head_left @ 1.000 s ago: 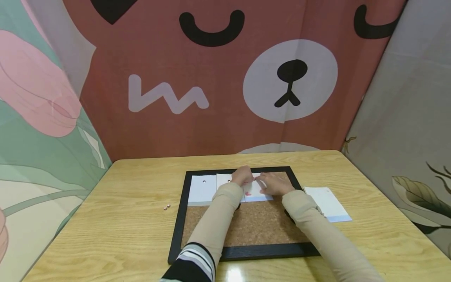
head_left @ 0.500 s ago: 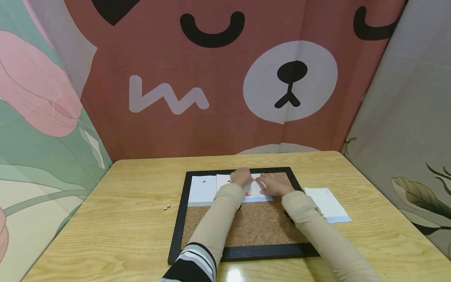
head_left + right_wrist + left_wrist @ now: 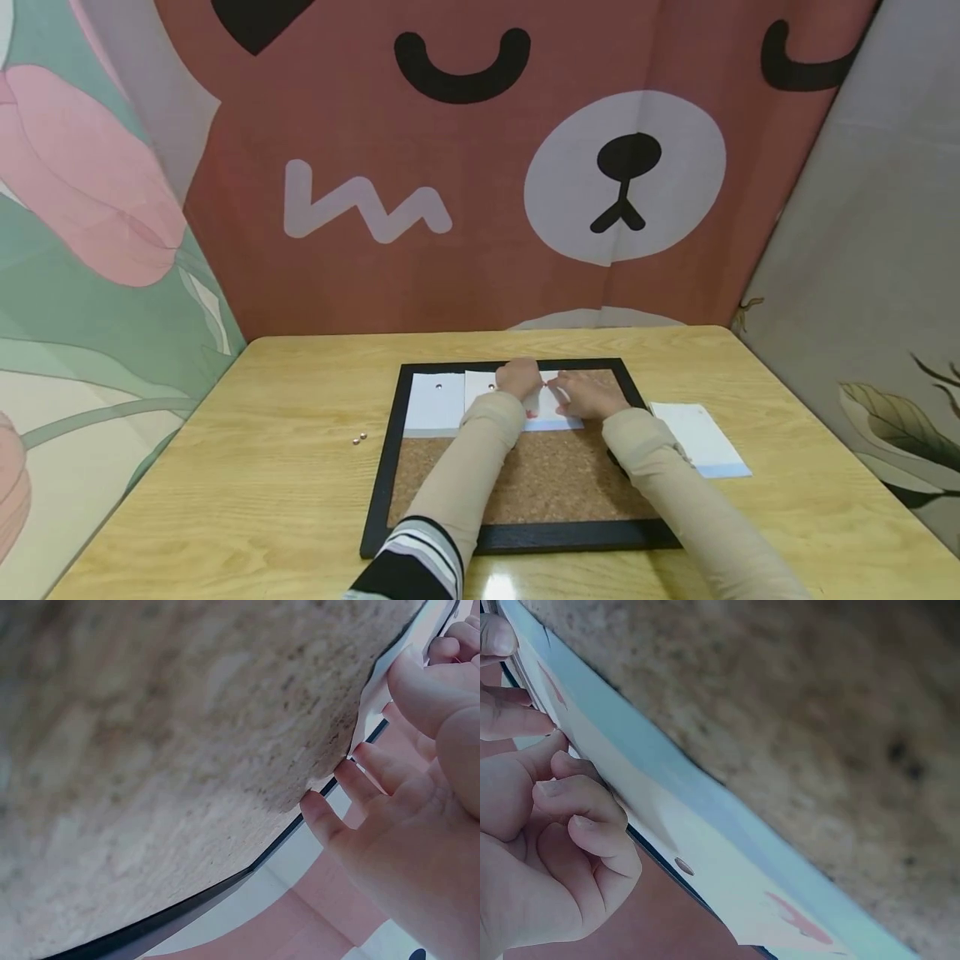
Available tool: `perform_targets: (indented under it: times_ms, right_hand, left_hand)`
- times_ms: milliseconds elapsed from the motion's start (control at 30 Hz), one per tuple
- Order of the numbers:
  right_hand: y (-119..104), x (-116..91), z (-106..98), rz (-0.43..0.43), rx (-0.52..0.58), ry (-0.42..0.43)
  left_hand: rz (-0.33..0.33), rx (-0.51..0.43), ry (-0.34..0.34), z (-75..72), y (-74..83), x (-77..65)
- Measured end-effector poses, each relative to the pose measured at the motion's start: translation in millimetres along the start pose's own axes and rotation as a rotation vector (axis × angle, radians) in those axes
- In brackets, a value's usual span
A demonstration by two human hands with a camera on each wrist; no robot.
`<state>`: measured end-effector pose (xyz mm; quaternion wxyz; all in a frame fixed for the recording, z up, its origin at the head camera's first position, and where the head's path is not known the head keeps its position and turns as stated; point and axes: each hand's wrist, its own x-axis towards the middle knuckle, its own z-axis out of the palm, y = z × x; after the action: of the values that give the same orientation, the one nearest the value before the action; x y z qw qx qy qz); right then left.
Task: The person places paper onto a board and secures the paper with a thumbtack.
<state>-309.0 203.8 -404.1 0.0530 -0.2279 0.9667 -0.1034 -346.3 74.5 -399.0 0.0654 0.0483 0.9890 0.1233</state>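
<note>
A corkboard (image 3: 562, 483) with a black frame lies on the table, paper sheets side by side along its far edge. My left hand (image 3: 519, 379) is over the pink-marked sheet (image 3: 551, 408). In the left wrist view its fingers (image 3: 592, 817) are curled, and one digit presses at the sheet's upper part, where a small tack head barely shows. My right hand (image 3: 588, 395) has its fingers spread, fingertips (image 3: 321, 806) on the cork and at the sheet's edge. Round metal thumbtacks (image 3: 438, 386) sit in the left sheet (image 3: 429, 410) and the middle sheet (image 3: 477, 382).
Two loose thumbtacks (image 3: 356, 442) lie on the wooden table (image 3: 262, 467) left of the board. Another paper sheet (image 3: 697, 437) with a blue band lies right of it. A bear-print cloth (image 3: 465, 275) hangs behind the table.
Both hands stay at the same spot on the right-hand sheet, with only slight finger movement. The whole head view has shifted slightly.
</note>
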Motion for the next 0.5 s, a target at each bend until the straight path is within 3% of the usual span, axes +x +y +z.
perform_targets:
  times_ms: [233,367,500]
  right_hand:
    - [-0.2,1.3,3.7,-0.021,-0.003,0.007]
    - [-0.4,2.0,1.7,-0.012,0.003,-0.007]
    - [1.4,1.6,-0.6,-0.005,0.009,-0.014]
  left_hand:
    - [0.005,0.024,-0.025,2.5,-2.0,0.2]
    - [0.061,0.049,-0.005,-7.2,-6.6,-7.1]
    - [0.066,0.07,-0.022,-17.2,-9.1,-11.5]
